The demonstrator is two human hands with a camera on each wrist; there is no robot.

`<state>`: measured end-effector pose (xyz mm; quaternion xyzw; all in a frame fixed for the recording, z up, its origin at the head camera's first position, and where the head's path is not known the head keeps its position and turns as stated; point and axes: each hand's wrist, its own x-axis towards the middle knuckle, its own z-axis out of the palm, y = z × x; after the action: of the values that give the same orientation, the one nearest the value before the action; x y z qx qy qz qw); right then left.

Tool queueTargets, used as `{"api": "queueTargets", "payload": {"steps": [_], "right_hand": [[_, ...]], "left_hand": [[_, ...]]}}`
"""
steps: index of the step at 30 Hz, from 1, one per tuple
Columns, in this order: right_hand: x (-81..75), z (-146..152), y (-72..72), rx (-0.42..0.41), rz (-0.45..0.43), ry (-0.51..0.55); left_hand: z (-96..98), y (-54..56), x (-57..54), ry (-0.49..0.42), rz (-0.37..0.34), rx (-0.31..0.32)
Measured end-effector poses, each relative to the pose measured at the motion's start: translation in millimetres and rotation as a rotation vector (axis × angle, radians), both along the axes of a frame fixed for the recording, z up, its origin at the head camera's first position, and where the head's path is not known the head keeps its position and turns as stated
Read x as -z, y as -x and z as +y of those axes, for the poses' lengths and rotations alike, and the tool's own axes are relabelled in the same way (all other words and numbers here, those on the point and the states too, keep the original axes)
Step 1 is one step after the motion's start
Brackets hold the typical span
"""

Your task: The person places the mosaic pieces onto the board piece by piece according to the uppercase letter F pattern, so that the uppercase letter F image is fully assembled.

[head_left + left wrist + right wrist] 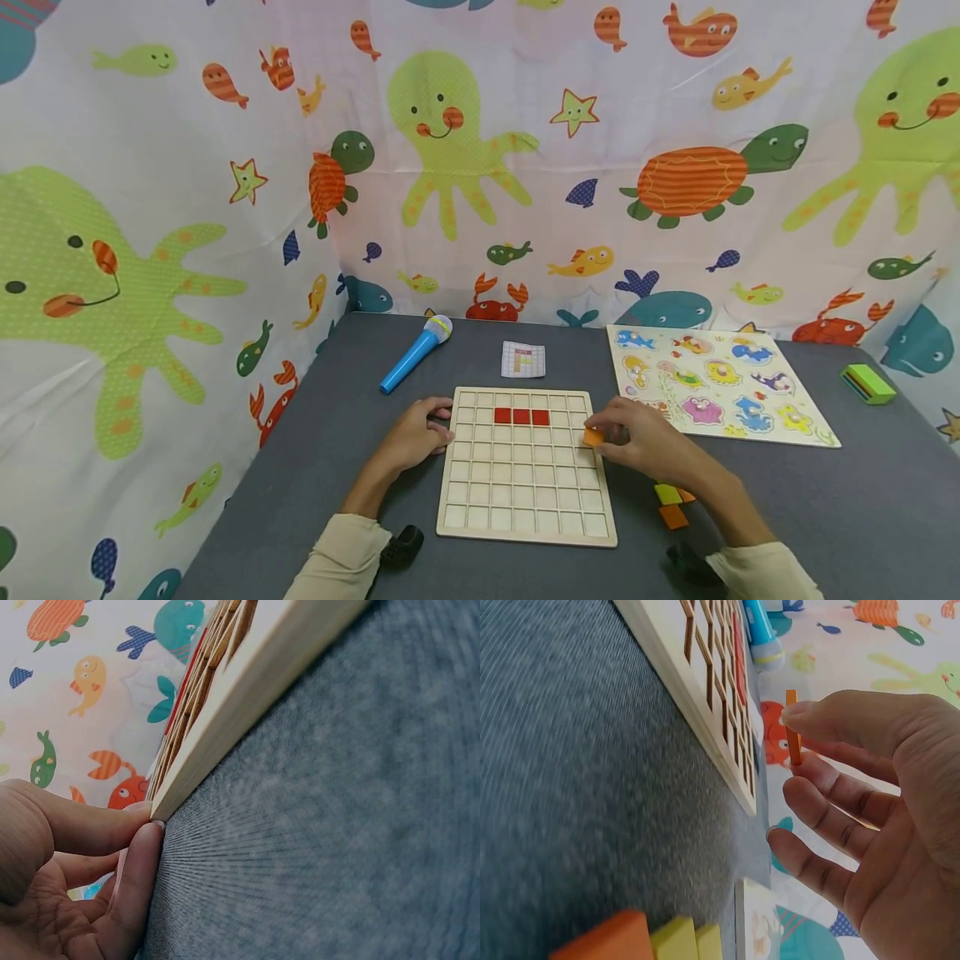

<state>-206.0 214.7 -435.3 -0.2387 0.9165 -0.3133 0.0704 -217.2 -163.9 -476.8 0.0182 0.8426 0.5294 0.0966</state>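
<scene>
A pale wooden grid board (521, 473) lies flat in the middle of the grey table. Several red squares (521, 416) fill a short row of cells near its far edge. At the board's left edge, my left hand (415, 435) pinches the rim with thumb and finger, as the left wrist view shows close up. My right hand (648, 442) holds an orange square tile (793, 729) between thumb and fingertips, above the board's right edge. The tile stands on edge in the right wrist view, apart from the board; the other fingers are loosely bent.
Loose orange tiles (673, 517) and yellow-green tiles (667, 494) lie below my right forearm. Behind the board is a small pattern card (523, 359), with a blue toy microphone (411, 360) to its left. A sea-animal puzzle board (701, 410) and a green block stack (868, 384) occupy the right.
</scene>
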Motion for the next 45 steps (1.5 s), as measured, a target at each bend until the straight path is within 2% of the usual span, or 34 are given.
{"api": "queueTargets", "payload": {"steps": [9, 20, 34, 42, 45], "right_hand": [[-2.9, -16, 0.9, -0.046, -0.011, 0.030], [-1.3, -38, 1.9, -0.078, -0.035, 0.058], [-5.1, -67, 9.6, -0.160, 0.033, 0.058], [-5.0, -82, 12.7, -0.132, -0.025, 0.008], [-2.6, -88, 15.0, -0.134, -0.022, 0.002]], "left_hand": [[-0.6, -2.3, -2.1, -0.034, 0.008, 0.010], [-2.3, -4.7, -0.4, -0.027, -0.001, 0.004], [-1.8, -2.2, -1.6, -0.006, 0.008, -0.006], [0.1, -1.0, -3.0, 0.003, 0.001, 0.001], [-0.1, -1.6, -3.6, 0.010, 0.000, -0.005]]}}
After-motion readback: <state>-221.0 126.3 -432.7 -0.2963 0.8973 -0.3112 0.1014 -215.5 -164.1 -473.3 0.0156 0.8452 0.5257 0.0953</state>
